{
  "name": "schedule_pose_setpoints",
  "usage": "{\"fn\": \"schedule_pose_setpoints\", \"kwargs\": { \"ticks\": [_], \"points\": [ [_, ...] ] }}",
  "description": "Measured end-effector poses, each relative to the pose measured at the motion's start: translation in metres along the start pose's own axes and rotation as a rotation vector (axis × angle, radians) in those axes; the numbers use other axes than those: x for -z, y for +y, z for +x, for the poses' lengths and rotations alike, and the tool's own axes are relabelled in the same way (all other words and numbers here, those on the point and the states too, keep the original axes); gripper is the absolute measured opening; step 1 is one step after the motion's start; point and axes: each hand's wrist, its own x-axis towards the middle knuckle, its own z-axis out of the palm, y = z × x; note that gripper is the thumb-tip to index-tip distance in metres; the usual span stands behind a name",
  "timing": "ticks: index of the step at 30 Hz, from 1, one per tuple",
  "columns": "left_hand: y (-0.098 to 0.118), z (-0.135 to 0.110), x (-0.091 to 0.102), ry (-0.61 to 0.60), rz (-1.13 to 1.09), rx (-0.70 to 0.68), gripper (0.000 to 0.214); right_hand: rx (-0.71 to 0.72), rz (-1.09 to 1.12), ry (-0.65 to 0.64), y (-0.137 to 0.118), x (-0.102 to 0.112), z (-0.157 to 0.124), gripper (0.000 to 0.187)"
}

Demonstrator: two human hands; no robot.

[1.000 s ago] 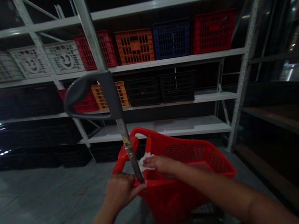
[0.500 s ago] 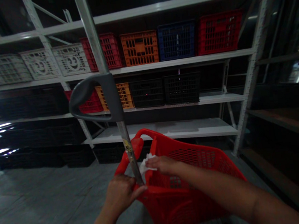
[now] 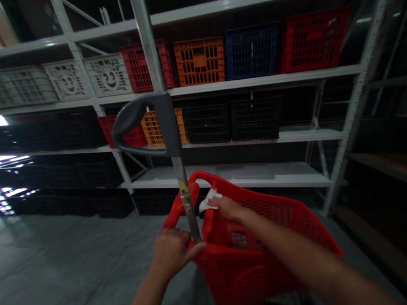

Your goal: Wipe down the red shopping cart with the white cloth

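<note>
A red plastic shopping cart (image 3: 235, 271) with perforated basket walls stands in front of me. My left hand (image 3: 174, 249) is closed around the near end of its red handle bar (image 3: 173, 213), thumb lying along the basket's corner. White tissue or cloth (image 3: 209, 200) is under the fingers of my right hand (image 3: 228, 207), which presses it on the rim behind the handle. Rising beside my left hand is a metal pole (image 3: 192, 217) with a grey plastic loop grip (image 3: 167, 125). Where the pole's lower end is fixed is hidden.
White metal shelving (image 3: 254, 82) spans the background. It carries white, red, orange, blue and black crates, such as the orange crate (image 3: 200, 61). At the right stands a dark rack (image 3: 396, 165). Grey floor (image 3: 91, 268) stretches out on the left.
My right hand has moved the white cloth farther along the cart's rim, away from me. My left hand keeps its hold on the handle. The whole view has shifted slightly.
</note>
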Motion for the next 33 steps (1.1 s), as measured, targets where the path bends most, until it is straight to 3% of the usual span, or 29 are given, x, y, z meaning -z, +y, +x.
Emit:
{"fn": "schedule_pose_setpoints", "kwargs": {
  "ticks": [3, 6, 10, 12, 16, 18, 21, 26, 28, 30, 33],
  "points": [
    [-0.002, 0.006, -0.003, -0.039, 0.009, 0.013, 0.057, 0.114, -0.095, -0.02, -0.01, -0.005, -0.053, 0.035],
    [-0.002, 0.012, -0.008, -0.074, 0.035, 0.026, 0.056, 0.264, -0.29, 0.048, -0.021, -0.03, -0.101, 0.053],
    [0.001, 0.018, -0.01, -0.093, 0.056, 0.049, 0.058, 0.303, -0.516, 0.164, -0.006, -0.063, -0.138, 0.069],
    [0.002, 0.02, -0.009, -0.098, 0.067, 0.059, 0.061, 0.234, -0.558, 0.227, 0.021, -0.056, -0.152, 0.07],
    [0.004, 0.021, -0.006, -0.111, 0.086, 0.091, 0.065, -0.049, -0.621, 0.344, 0.084, -0.007, -0.183, 0.065],
    [0.004, 0.022, -0.005, -0.118, 0.093, 0.103, 0.065, -0.16, -0.652, 0.403, 0.102, 0.011, -0.194, 0.061],
    [0.005, 0.024, -0.004, -0.118, 0.111, 0.102, 0.065, -0.18, -0.644, 0.406, 0.093, 0.003, -0.19, 0.058],
    [0.002, 0.025, -0.005, -0.129, 0.098, 0.098, 0.065, 0.056, -0.511, 0.319, 0.021, -0.06, -0.141, 0.057],
    [-0.001, 0.025, -0.007, -0.143, 0.094, 0.09, 0.065, 0.132, -0.483, 0.306, 0.002, -0.076, -0.127, 0.057],
    [-0.006, 0.026, -0.009, -0.16, 0.077, 0.079, 0.065, 0.163, -0.497, 0.282, 0.002, -0.075, -0.125, 0.057],
    [-0.015, 0.028, -0.011, -0.187, 0.036, 0.068, 0.064, 0.081, -0.577, 0.286, 0.038, -0.045, -0.149, 0.057]
  ]
}}
